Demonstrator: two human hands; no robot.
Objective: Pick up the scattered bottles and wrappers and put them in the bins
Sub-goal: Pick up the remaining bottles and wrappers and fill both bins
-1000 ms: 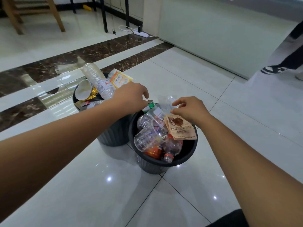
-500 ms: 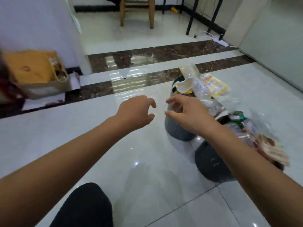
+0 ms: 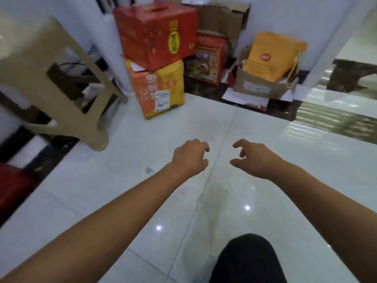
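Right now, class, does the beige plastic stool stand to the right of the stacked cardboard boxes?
No: the beige plastic stool stands left of the red cardboard box, which sits on the orange-and-yellow cardboard box.

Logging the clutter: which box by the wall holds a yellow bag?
The low brown box at right, open-topped; the red carton and orange carton stand left.

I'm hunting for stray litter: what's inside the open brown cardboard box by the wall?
A yellow paper bag stands in the brown cardboard box, sticking out above its rim. Anything lower down is hidden by the box wall and the bag.
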